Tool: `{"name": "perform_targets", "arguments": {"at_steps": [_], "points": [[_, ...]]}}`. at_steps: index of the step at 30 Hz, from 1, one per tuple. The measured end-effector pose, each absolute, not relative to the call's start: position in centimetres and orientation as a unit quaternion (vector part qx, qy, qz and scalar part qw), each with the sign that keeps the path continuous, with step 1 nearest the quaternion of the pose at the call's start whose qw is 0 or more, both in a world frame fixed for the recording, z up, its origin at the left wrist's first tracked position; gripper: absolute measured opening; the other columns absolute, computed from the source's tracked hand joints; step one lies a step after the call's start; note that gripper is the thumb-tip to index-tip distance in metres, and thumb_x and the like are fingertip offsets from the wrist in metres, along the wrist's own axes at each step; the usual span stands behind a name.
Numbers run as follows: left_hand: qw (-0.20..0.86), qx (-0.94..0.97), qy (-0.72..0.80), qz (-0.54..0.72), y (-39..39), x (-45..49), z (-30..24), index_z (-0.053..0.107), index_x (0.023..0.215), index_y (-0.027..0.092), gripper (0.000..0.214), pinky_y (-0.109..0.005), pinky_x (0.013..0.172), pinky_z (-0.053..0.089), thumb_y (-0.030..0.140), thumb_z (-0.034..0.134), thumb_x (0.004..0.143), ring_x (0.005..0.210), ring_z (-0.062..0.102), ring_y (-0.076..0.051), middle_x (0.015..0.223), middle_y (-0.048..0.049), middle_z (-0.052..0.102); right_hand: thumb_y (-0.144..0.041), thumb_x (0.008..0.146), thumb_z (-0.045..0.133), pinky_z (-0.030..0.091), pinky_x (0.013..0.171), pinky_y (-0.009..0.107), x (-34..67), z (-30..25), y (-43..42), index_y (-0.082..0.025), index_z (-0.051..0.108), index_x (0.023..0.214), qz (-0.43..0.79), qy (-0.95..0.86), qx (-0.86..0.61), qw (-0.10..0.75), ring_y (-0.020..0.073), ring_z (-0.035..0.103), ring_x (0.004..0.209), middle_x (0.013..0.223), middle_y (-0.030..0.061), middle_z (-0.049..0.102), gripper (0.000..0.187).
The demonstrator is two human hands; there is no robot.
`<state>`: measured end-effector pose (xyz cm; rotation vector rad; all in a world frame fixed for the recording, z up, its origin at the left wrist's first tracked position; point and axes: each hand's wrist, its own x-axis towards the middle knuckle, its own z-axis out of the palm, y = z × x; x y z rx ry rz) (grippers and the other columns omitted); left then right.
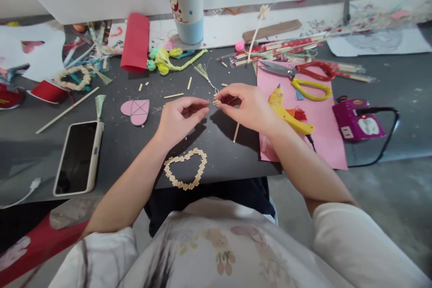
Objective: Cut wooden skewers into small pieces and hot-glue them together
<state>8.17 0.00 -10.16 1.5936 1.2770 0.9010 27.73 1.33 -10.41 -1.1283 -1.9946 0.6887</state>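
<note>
My right hand (248, 105) pinches a small pale wooden piece (216, 102) between thumb and fingertips. Close to its left, my left hand (184, 117) has its thumb and fingers together in a pinch; whatever is at the tips is too small to make out. A pale green tassel (201, 71) lies just beyond the hands, its cord running toward my right fingers. Below them on the dark table rests a heart-shaped ring of small pale pieces (171, 179). A thin wooden stick (236, 132) lies under my right hand, and a pink heart cutout (139, 111) is left of my left hand.
On pink paper (270, 150) at right lie scissors (312, 92) and a yellow glue gun (292, 119), beside a purple power box (359, 121) with a black cable. A phone (77, 157) lies left. Behind stand a bottle (189, 13) and a red folded paper (135, 42).
</note>
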Motion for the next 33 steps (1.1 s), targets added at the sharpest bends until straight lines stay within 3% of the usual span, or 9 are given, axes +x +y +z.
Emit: {"name": "perform_targets", "arguments": {"at_steps": [11,33], "points": [[0.505,0.584,0.509,0.382,-0.03,8.31,-10.5,0.073,0.087,0.016,0.03,-0.026,0.063,0.053,0.037,0.077,0.066,0.064,0.065,-0.013,0.079,-0.0045,0.073,-0.023,0.082,0.061,0.044,0.07,0.029,27.07,-10.21,0.63,-0.018,0.068,0.089,0.219,-0.817,-0.397,0.356,0.0156,0.059,0.076,0.083,0.0047,0.067,0.011],[0.647,0.509,0.457,0.336,0.4,7.72,-10.48,0.07,0.081,0.016,0.027,-0.021,0.059,0.05,0.039,0.076,0.068,0.063,0.061,-0.009,0.074,-0.0029,0.069,-0.024,0.079,0.066,0.048,0.069,0.029,26.95,-10.35,0.57,-0.019,0.067,0.088,0.253,-0.807,-0.343,0.408,0.0136,0.058,0.074,0.08,0.0026,0.064,0.01]]}}
